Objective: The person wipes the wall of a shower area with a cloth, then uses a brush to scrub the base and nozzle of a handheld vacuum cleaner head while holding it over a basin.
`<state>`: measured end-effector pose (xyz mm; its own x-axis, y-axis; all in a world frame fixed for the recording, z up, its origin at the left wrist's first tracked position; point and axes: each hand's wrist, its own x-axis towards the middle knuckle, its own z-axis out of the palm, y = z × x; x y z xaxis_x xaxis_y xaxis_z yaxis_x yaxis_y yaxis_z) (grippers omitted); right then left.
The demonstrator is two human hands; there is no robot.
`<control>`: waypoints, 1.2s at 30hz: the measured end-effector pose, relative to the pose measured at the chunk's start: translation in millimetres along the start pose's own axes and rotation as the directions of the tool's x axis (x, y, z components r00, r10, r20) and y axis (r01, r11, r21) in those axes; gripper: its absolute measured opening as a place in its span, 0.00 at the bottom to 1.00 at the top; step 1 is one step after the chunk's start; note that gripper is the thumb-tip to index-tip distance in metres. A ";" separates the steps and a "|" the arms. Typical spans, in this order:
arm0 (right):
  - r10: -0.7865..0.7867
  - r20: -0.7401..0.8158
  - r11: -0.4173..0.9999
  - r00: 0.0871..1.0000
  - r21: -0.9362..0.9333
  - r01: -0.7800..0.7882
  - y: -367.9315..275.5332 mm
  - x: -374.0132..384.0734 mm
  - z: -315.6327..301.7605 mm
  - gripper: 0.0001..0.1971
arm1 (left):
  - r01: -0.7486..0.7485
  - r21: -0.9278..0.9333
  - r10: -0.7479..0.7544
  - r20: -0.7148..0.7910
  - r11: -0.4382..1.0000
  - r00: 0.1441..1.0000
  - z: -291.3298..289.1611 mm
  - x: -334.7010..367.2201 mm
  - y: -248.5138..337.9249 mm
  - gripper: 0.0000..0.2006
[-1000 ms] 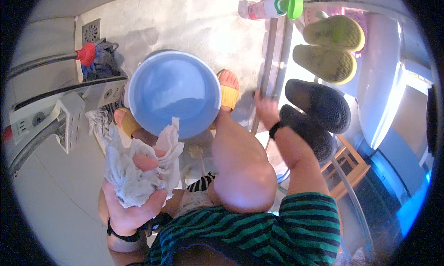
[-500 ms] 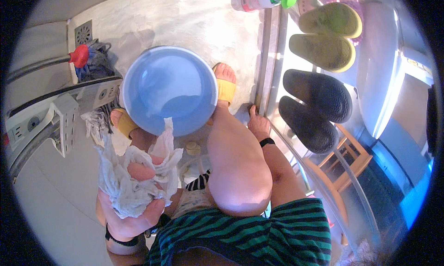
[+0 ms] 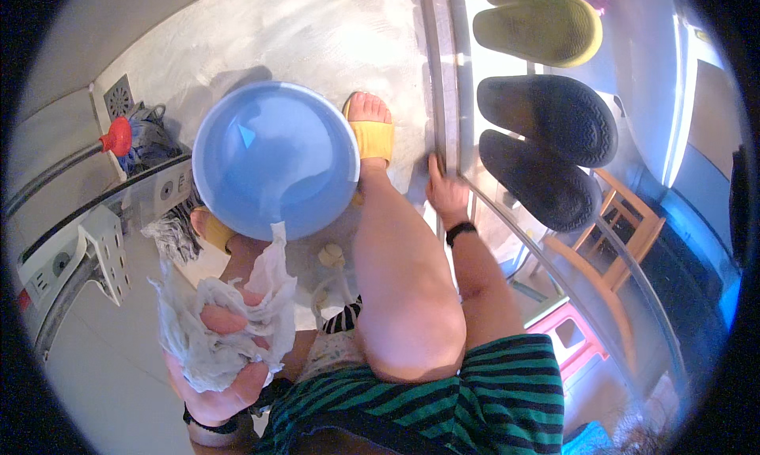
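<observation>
A crumpled, thin white cloth (image 3: 265, 293) is bunched in my left hand (image 3: 226, 320), whose fingers curl through its folds over my left knee. Ahead of it stands a round blue basin (image 3: 354, 150) holding what looks like water, with a bright triangular patch inside. My right hand (image 3: 450, 194) reaches down beside my right shin to the metal door track (image 3: 447, 99). Its thumb lies along the track; the remaining fingers are folded and partly hidden, so what they grip is unclear. Yellow slippers (image 3: 372, 141) are on my feet, one on each side of the basin.
Black slippers (image 3: 546, 119) and yellow-green slippers (image 3: 538, 32) lie right of the track. A glass panel, a wooden chair (image 3: 625, 249) and a pink stool (image 3: 566, 336) are beyond. At left are a red-ended pole (image 3: 117, 136), a dark mop head (image 3: 150, 138) and a floor drain (image 3: 119, 99).
The view has shifted, bringing the pink stool into sight. My right hand has moved a little forward along the track. My left hand still grips the white cloth.
</observation>
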<state>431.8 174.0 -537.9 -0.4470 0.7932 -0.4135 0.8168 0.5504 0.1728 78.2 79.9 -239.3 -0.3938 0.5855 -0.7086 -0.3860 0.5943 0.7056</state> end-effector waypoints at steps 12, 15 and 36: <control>0.384 -0.065 0.755 0.921 0.596 -0.273 -39.2 -16.9 17.5 0.34 | -0.010 -0.046 0.011 0.010 0.999 1.000 -6.6 4.6 -6.0 0.25; 0.426 0.227 0.712 0.876 0.512 -0.479 -44.0 67.5 -25.1 0.33 | -0.030 -0.038 0.031 0.016 0.999 0.999 -6.0 7.3 -5.2 0.25; 0.393 0.004 0.779 0.920 0.529 -0.335 -39.4 167.4 -54.1 0.33 | -0.019 -0.100 0.025 0.054 0.995 0.998 0.9 18.4 -1.1 0.25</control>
<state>305.1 299.2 -565.6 -0.0888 0.9445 -0.3164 0.9795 0.0252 -0.1997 72.1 90.6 -253.2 -0.3580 0.6288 -0.6902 -0.4596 0.5248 0.7165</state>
